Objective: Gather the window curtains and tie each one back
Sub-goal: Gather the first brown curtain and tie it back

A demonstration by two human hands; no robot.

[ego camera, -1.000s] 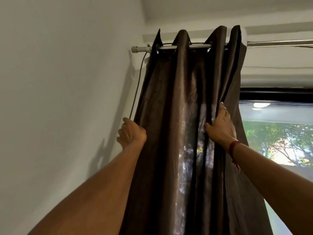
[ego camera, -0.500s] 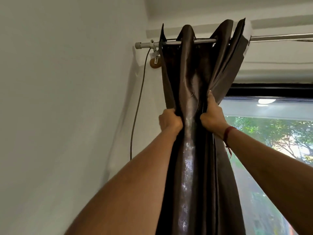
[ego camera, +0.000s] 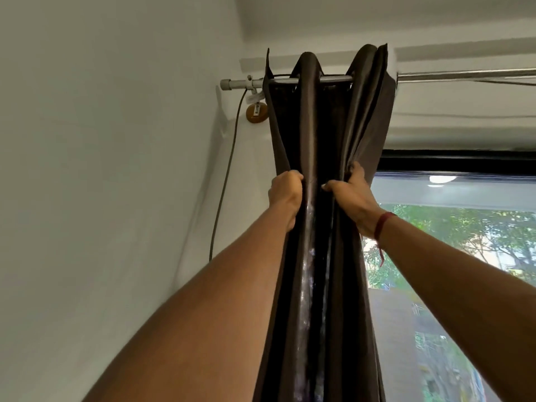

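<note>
Within the last second the brown curtain (ego camera: 313,126) had narrowed from a broad spread of folds to a tight bundle. It hung from the rod (ego camera: 464,74) at 12 o'clock, between the bare wall at 9 o'clock and the window (ego camera: 449,256) at 3 o'clock. The left hand (ego camera: 285,192) had started out at the curtain's wall-side edge and had come in close to the right hand (ego camera: 352,195). Only the middle fold lay between them. The left fingers (ego camera: 293,177) were curled round the wall-side folds, and the right hand clamped the window-side folds between thumb and fingers. More of the cable (ego camera: 229,169) and the wooden bracket (ego camera: 255,113) now showed at 10 o'clock. The gathering of this curtain looked nearly done. No tie-back was in view, so the tying appeared not yet begun.
</note>
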